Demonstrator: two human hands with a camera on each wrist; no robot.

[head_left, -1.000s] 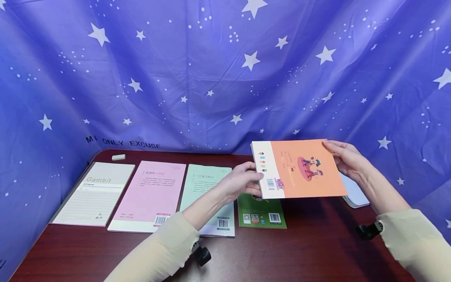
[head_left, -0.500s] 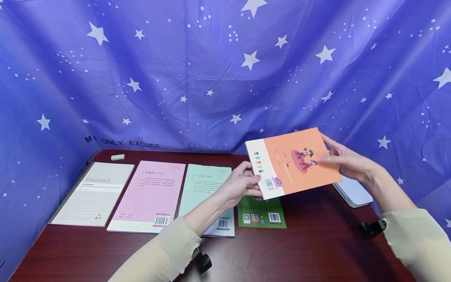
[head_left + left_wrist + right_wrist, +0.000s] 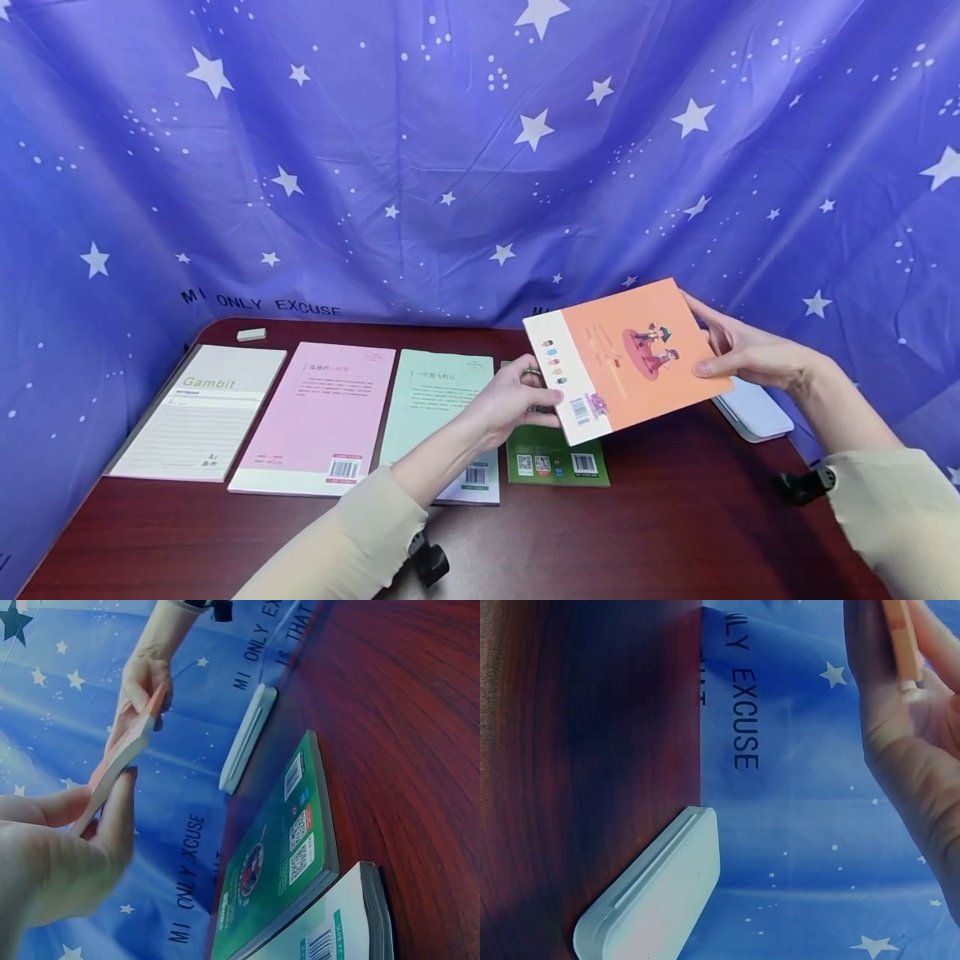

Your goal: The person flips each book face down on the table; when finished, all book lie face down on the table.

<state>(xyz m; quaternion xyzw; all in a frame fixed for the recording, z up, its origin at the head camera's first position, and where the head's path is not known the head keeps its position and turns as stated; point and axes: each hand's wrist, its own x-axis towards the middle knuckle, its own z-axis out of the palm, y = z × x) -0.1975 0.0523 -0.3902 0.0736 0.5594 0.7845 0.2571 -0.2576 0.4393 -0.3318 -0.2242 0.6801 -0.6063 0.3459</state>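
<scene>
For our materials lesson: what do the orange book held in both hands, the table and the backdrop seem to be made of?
Orange book: paper, smooth printed cover; page edges show.
Table: dark red-brown wood or wood-look laminate; streaked grain, slight sheen.
Backdrop: thin woven cloth, probably; it creases and drapes, printed with white stars.

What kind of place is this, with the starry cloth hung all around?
Probably a small tabletop recording setup rather than a lived-in room. A blue star-printed cloth hangs as a backdrop around a dark wooden table, where books lie in a neat row. Both hands hold an orange book above it.
</scene>
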